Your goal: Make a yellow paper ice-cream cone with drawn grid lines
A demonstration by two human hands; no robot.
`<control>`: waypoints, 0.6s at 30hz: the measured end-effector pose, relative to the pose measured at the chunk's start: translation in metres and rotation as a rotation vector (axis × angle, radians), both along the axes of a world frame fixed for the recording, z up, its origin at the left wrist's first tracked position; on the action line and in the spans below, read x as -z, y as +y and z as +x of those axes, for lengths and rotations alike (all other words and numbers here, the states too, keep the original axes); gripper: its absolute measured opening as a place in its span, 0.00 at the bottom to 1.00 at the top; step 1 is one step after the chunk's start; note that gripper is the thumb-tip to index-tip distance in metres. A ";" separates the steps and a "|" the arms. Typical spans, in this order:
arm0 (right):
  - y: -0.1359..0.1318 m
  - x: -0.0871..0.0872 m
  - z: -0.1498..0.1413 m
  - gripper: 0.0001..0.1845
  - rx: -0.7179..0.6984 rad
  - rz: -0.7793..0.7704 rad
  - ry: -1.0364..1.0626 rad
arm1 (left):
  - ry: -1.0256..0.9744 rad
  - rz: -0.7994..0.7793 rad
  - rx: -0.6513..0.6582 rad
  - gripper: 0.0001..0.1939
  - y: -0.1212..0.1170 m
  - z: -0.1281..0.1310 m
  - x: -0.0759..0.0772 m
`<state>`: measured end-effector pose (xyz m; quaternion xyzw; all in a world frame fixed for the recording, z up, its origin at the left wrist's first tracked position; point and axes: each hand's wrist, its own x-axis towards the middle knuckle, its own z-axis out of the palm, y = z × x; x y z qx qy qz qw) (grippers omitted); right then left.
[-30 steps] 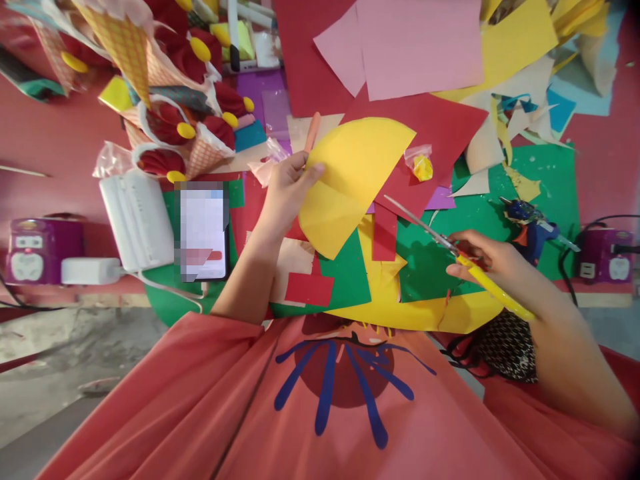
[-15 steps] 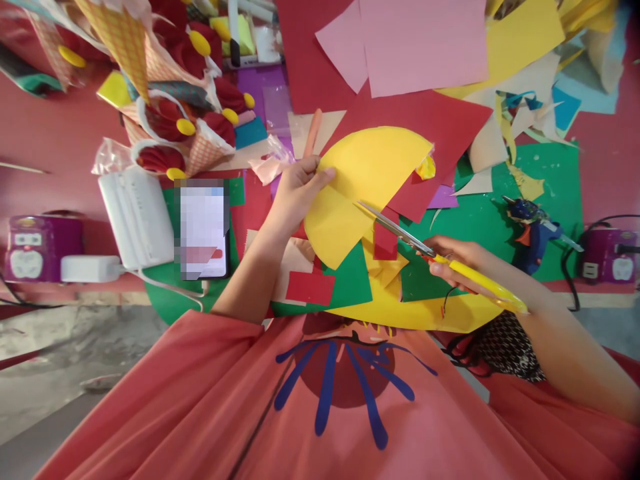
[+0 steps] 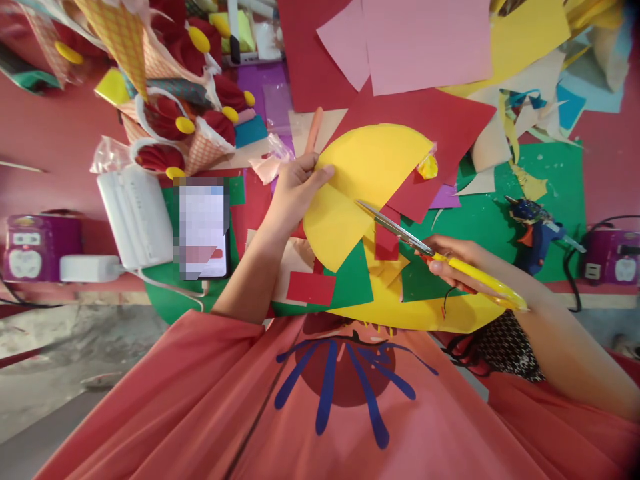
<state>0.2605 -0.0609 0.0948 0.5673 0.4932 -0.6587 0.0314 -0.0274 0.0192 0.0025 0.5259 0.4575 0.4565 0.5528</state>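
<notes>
A rounded sheet of yellow paper (image 3: pixel 375 157), slit from its right side towards the middle, is pinched at its left part between the thumb and fingers of my left hand (image 3: pixel 300 190). My right hand (image 3: pixel 450 257) is closed on yellow-handled scissors (image 3: pixel 415 241). Their blades look nearly closed, and the tips lie at the slit in the yellow paper. Under the paper are red paper (image 3: pixel 430 127), a green mat (image 3: pixel 347 283) and several scraps, among them a small red rectangle (image 3: pixel 311 288).
At the right lies a blue glue gun (image 3: pixel 540 233) with its cable. On the left are a phone (image 3: pixel 203 230), a white box-shaped device (image 3: pixel 135 220) and a purple power socket (image 3: pixel 43 247). Cone-shaped crafts (image 3: pixel 210 143) crowd the back left; pink paper (image 3: pixel 427 47) lies at the back.
The two frames are almost the same. My hands, the scissors and the yellow paper stay in place; the view shifts very slightly.
</notes>
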 end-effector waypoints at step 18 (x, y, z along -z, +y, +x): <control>0.000 0.002 0.000 0.27 0.014 -0.011 0.019 | 0.025 -0.009 -0.009 0.23 -0.001 0.002 0.000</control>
